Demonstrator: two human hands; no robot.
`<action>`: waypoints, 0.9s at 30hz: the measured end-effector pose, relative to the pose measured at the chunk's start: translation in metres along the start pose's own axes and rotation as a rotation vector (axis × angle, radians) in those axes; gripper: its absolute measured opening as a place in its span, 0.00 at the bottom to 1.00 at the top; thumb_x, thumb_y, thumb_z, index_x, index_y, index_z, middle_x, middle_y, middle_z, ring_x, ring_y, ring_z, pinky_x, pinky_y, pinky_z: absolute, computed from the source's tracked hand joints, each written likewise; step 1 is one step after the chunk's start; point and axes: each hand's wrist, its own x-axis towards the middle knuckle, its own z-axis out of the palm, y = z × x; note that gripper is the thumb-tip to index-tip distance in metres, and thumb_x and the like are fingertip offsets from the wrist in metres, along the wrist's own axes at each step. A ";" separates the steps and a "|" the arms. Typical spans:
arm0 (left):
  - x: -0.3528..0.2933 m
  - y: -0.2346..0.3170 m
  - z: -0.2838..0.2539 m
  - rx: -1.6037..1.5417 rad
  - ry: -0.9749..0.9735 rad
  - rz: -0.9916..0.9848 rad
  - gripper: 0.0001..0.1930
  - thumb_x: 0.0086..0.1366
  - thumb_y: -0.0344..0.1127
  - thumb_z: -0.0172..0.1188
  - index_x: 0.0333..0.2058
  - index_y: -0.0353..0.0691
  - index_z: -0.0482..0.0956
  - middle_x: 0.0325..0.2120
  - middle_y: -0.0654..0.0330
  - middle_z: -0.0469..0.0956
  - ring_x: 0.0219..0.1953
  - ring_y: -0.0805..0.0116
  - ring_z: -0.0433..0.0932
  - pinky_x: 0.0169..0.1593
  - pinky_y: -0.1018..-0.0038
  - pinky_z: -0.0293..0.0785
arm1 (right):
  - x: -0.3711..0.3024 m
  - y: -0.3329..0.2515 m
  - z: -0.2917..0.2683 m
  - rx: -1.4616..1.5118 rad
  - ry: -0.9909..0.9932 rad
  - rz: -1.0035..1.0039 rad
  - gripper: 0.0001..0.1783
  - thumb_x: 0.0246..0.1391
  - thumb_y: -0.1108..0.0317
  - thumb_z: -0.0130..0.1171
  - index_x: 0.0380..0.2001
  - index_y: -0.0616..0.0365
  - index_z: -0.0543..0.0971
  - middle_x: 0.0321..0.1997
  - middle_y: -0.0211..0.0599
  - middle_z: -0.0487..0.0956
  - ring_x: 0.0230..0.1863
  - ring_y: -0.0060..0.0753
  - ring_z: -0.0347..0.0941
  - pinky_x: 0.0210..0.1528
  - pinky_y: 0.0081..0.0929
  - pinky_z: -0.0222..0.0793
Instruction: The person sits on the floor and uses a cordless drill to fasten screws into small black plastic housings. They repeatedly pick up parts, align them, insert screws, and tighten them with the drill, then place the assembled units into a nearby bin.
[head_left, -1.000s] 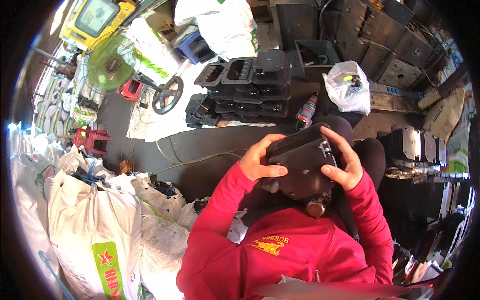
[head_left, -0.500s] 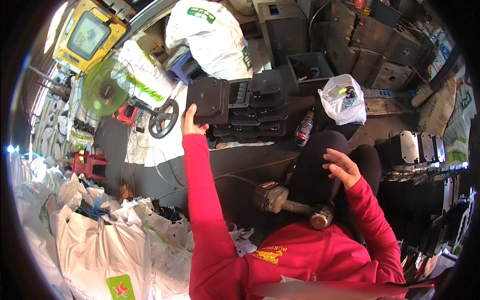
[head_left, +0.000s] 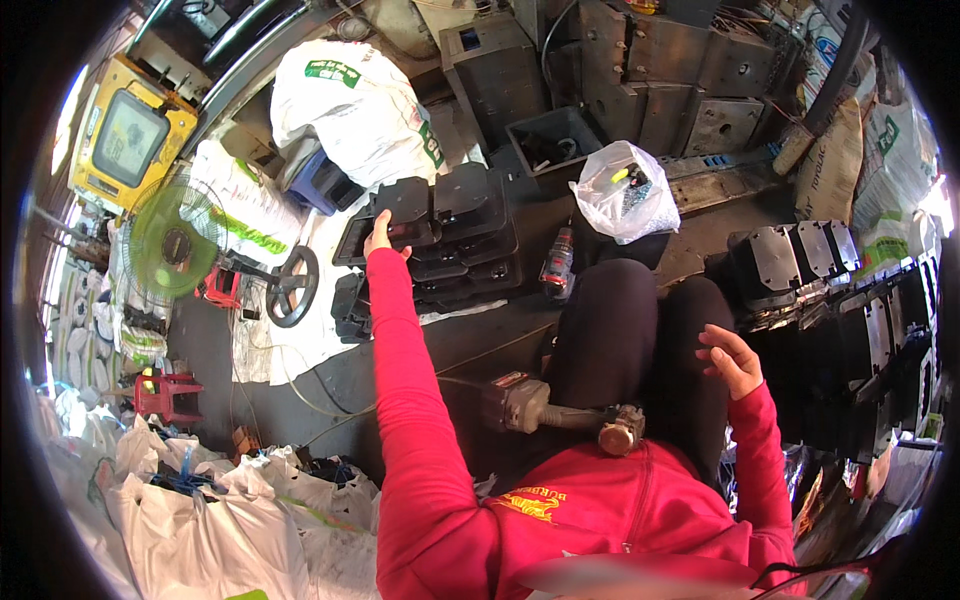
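Note:
My left hand (head_left: 383,238) grips the near left edge of a black plastic cover (head_left: 406,208), fingers closed at its corner. The cover rests on a stack of similar black plastic parts (head_left: 470,250), beside another raised black cover (head_left: 468,195). My right hand (head_left: 733,362) hangs above my right thigh, fingers apart and holding nothing. Across my lap lies a cordless power tool (head_left: 560,417), its battery end to the left. A red and black hand tool (head_left: 557,264) stands beyond my left knee; its exact kind is unclear.
A white plastic bag (head_left: 628,215) of small pieces sits past my knees, near a grey bin (head_left: 565,165). More black parts (head_left: 800,262) are piled on the right. At left stand a green fan (head_left: 175,245) and white sacks (head_left: 200,520). A cable (head_left: 350,412) crosses the floor.
My left hand has brought the black cover rightward across the stack, against the other cover, uncovering the part at left. My right hand has shifted a little right. The whole view has turned slightly.

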 end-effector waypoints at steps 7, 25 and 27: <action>0.008 -0.010 -0.008 0.392 0.063 -0.024 0.45 0.49 0.68 0.65 0.58 0.41 0.69 0.48 0.55 0.73 0.35 0.59 0.78 0.28 0.65 0.80 | -0.025 -0.015 -0.030 -0.069 0.107 -0.048 0.25 0.60 0.63 0.56 0.60 0.58 0.71 0.54 0.36 0.77 0.48 0.28 0.76 0.44 0.24 0.73; -0.069 -0.032 0.044 0.402 -0.297 1.190 0.29 0.64 0.38 0.63 0.61 0.35 0.66 0.54 0.46 0.70 0.52 0.59 0.76 0.47 0.70 0.78 | -0.099 -0.100 -0.208 -1.334 0.950 -0.134 0.53 0.36 0.35 0.67 0.66 0.41 0.61 0.64 0.44 0.67 0.66 0.55 0.59 0.63 0.56 0.56; -0.095 -0.037 0.061 0.400 -0.363 1.085 0.29 0.64 0.34 0.63 0.62 0.35 0.64 0.54 0.47 0.71 0.52 0.59 0.75 0.47 0.70 0.78 | -0.085 -0.096 -0.243 -1.331 0.801 0.200 0.64 0.28 0.24 0.65 0.69 0.38 0.56 0.67 0.46 0.64 0.69 0.57 0.55 0.66 0.58 0.53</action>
